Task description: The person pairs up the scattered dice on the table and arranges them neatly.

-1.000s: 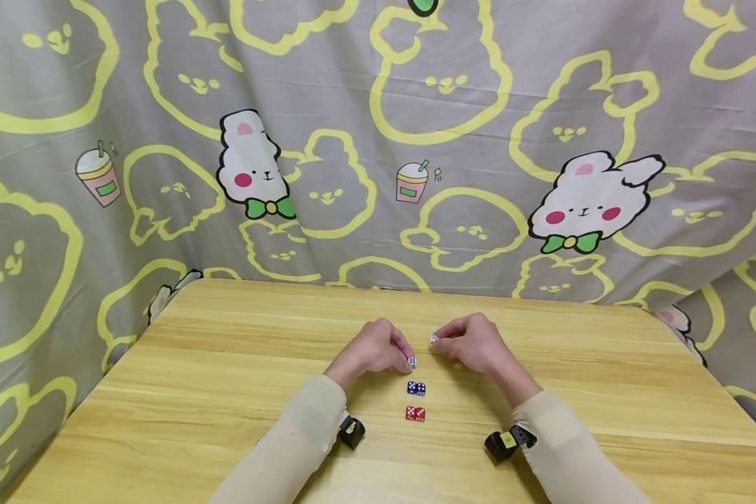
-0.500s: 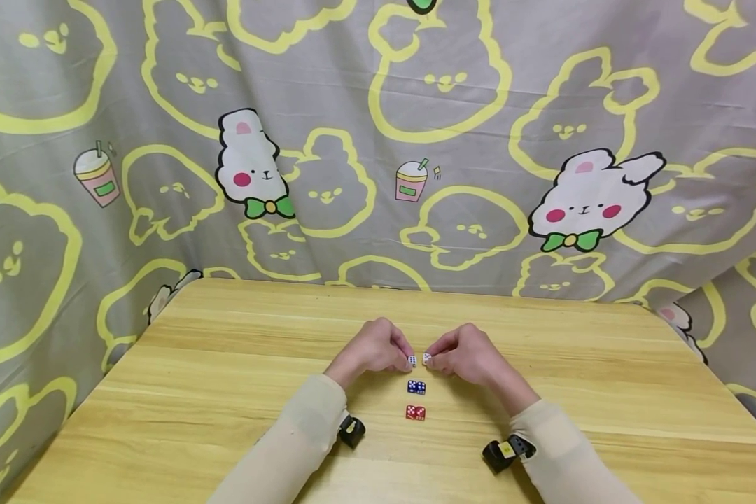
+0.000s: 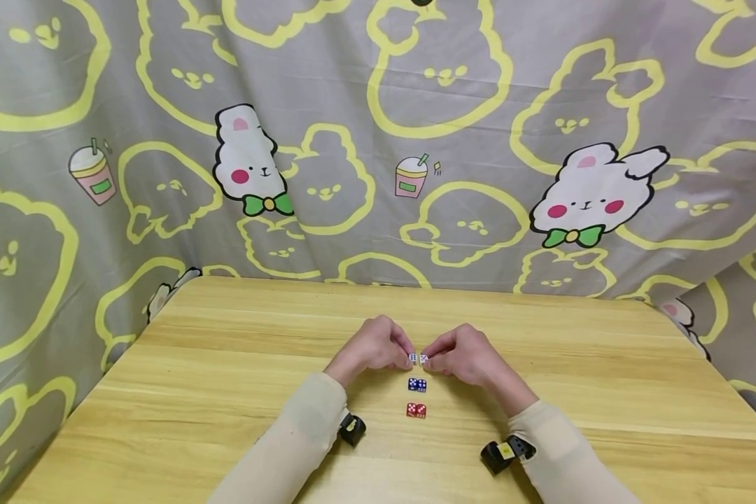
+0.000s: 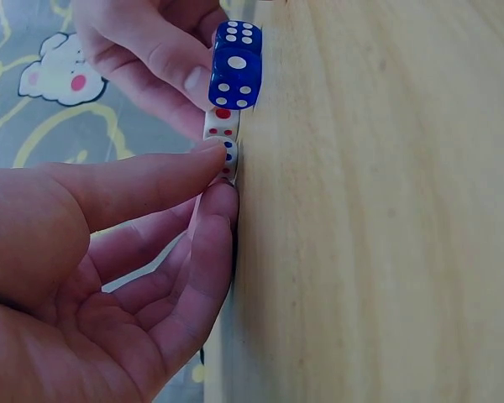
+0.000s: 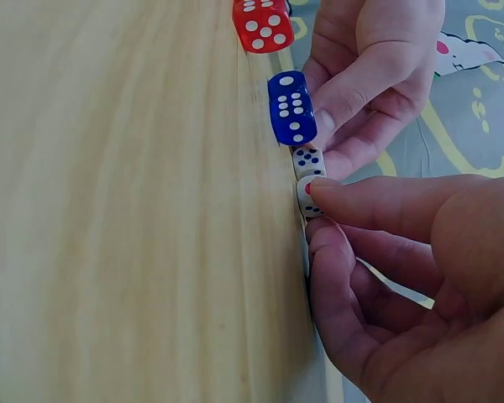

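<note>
Two white dice sit side by side near the middle of the table. My left hand point(image 3: 378, 344) pinches the left white die point(image 3: 412, 358) between thumb and finger. The right white die point(image 3: 424, 359) is pinched the same way by my right hand point(image 3: 468, 353). A narrow gap seems to show between them in the head view; the wrist views do not settle whether they touch. Just nearer to me lies a pair of blue dice point(image 3: 417, 385), side by side. Nearer still is a pair of red dice point(image 3: 416, 411), one of them partly visible in the right wrist view point(image 5: 265, 27).
The wood-grain table point(image 3: 227, 392) spreads out on both sides of the dice. A grey curtain point(image 3: 353, 91) with yellow cartoon outlines hangs behind the table's back edge and at its sides. Black wrist cameras point(image 3: 499, 456) hang beneath both forearms.
My right hand has brought its white die toward me and leftward, up beside the left one. My left hand has stayed almost still. The blue and red pairs have kept their places.
</note>
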Demonstrator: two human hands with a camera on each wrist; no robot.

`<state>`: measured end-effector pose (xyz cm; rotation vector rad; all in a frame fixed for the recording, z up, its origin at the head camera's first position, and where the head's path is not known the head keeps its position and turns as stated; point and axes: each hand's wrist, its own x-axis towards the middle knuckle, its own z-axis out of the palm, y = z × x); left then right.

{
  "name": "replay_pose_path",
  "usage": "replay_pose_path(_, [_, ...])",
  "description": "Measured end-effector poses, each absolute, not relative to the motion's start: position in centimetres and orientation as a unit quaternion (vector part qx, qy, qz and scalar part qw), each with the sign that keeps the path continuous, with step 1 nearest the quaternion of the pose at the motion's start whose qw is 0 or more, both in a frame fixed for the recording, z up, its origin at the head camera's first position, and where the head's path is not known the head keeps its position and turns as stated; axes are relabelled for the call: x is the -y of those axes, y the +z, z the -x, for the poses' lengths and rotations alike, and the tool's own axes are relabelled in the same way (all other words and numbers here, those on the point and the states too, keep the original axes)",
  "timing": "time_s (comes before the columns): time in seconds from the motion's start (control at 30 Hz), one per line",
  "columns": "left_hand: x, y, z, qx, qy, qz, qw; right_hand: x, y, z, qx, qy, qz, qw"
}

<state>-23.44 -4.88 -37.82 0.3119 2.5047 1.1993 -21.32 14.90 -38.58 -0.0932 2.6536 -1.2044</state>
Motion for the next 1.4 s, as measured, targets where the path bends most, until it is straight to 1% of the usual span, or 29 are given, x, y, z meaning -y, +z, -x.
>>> replay_pose_path(0.73, [4.89,-37.82,23.33,-0.881,0.425,-0.107,0.181,-14.67,-38.72,21.06,-0.904,-0.412,0.034,0.11])
replay_pose_path(1.07, [4.95,-37.92,23.47,-0.882,0.422,-0.112,0.177,-14.72,-38.86,21.24,-0.904,-0.411,0.037,0.108])
replay_pose_path(1.4, [5.2,-37.83,23.43,-0.875,0.433,-0.106,0.19,-14.94,-38.79,21.07,-0.897,-0.424,0.043,0.116])
